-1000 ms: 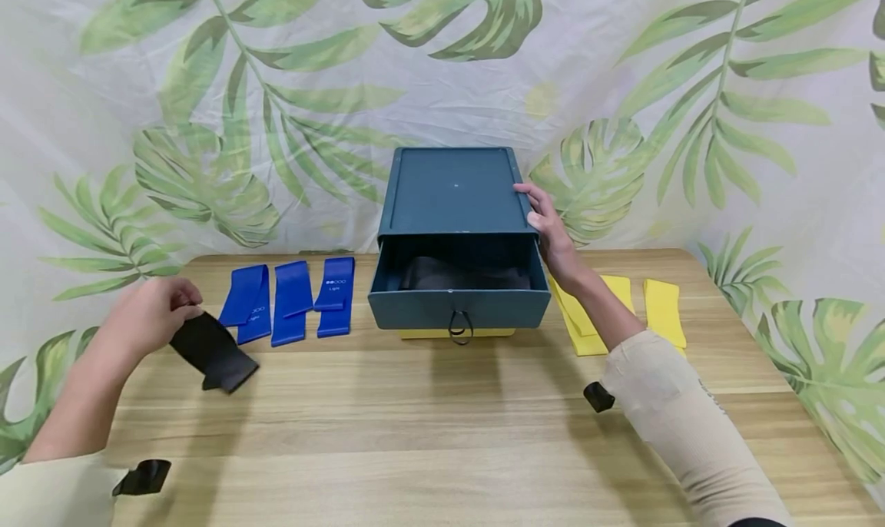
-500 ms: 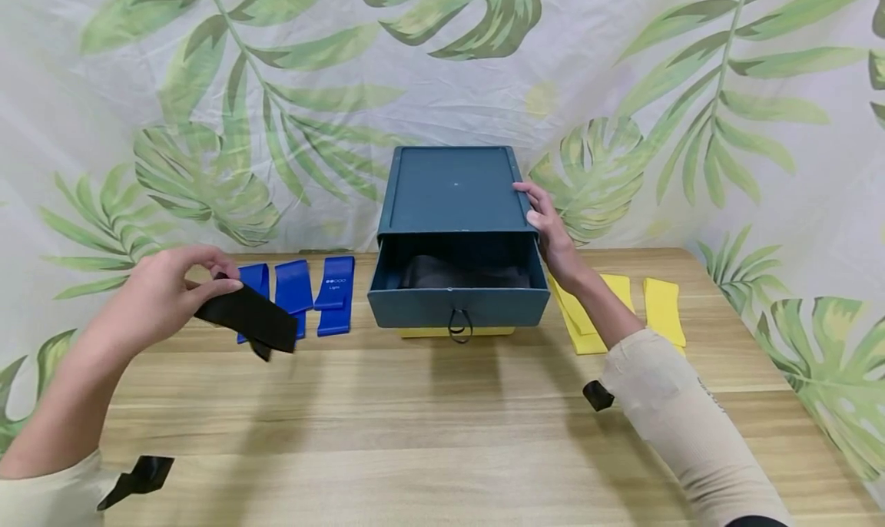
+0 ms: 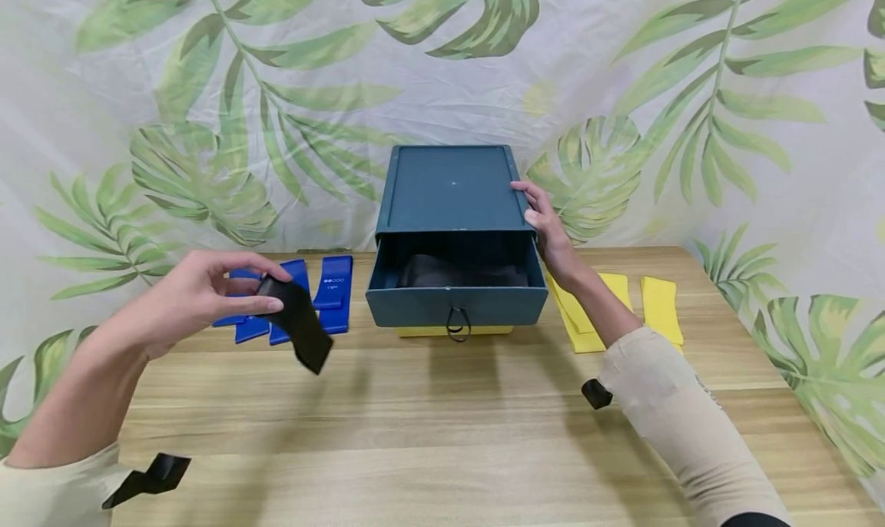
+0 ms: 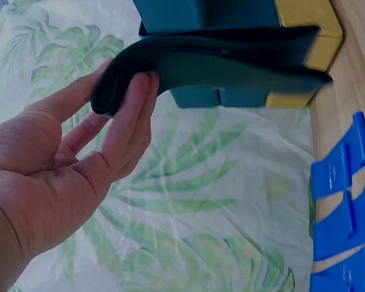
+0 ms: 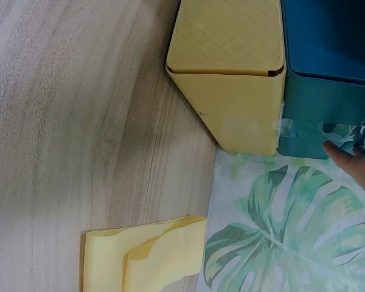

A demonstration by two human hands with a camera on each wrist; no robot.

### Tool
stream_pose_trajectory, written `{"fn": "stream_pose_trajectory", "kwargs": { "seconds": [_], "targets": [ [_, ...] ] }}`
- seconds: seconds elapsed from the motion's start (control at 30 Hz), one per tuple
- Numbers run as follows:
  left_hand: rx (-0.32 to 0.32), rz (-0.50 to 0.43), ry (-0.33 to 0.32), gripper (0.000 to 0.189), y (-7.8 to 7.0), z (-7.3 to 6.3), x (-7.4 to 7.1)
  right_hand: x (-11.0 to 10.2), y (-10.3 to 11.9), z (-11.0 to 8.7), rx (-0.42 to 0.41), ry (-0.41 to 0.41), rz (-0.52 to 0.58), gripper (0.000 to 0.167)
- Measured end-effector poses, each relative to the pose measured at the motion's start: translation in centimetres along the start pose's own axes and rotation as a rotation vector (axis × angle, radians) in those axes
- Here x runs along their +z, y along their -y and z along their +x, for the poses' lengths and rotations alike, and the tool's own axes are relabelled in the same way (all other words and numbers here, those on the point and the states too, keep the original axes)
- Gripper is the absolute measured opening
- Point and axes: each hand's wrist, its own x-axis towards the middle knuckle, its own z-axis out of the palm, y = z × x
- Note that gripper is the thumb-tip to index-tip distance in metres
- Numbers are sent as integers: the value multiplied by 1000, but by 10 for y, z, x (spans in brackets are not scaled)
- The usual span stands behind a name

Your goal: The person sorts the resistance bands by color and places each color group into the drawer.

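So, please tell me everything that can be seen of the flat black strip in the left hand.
The flat black strip looks smooth and rubbery, doubled over, its two layers parted at the free end. Only the left hand touches it, pinching its folded end; the rest hangs, slanting down to the right, above the pale wooden table. No lettering shows.

Three folded blue bands (image 4: pixel 334 230) lie side by side at the left of the wooden table (image 3: pixel 442 442), the one nearest the middle printed "Light". Yellow bands (image 3: pixel 660 310) lie toward the right. Behind hangs a creased white cloth (image 3: pixel 594 74) with green leaves.
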Motion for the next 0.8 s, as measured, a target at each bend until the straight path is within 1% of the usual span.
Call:
{"fn": "stream_pose_trajectory", "kwargs": {
  "seconds": [0.03, 0.1, 0.2, 0.33, 0.43, 0.53, 0.67, 0.77, 0.8],
  "targets": [
    [14, -9, 4, 28, -2, 0, 1, 0, 0, 0, -1, -1, 0, 66],
    [46, -10, -17, 27, -7, 1, 5, 1, 0, 0, -3, 0, 1, 66],
    [93, -6, -79, 26, -16, 2, 10, 1, 0, 0, -5, 0, 3, 66],
    [137, 4, -158, 26, -30, 2, 17, 0, -1, 0, -4, -1, 3, 67],
    [181, -16, -207, 29, -40, 2, 21, -1, -1, 0, -2, 0, -3, 67],
    [242, -149, -235, 31, -51, 3, 23, -1, -1, 0, 0, -1, -9, 66],
    [335, -401, -230, 30, -66, 4, 26, -1, -1, 0, 6, 0, -10, 66],
    [384, -506, -231, 25, -77, 4, 28, -1, -1, 0, 5, 1, -7, 67],
    [393, -526, -238, 22, -81, 3, 29, -1, -1, 0, 5, 1, -5, 67]
  ]
}}
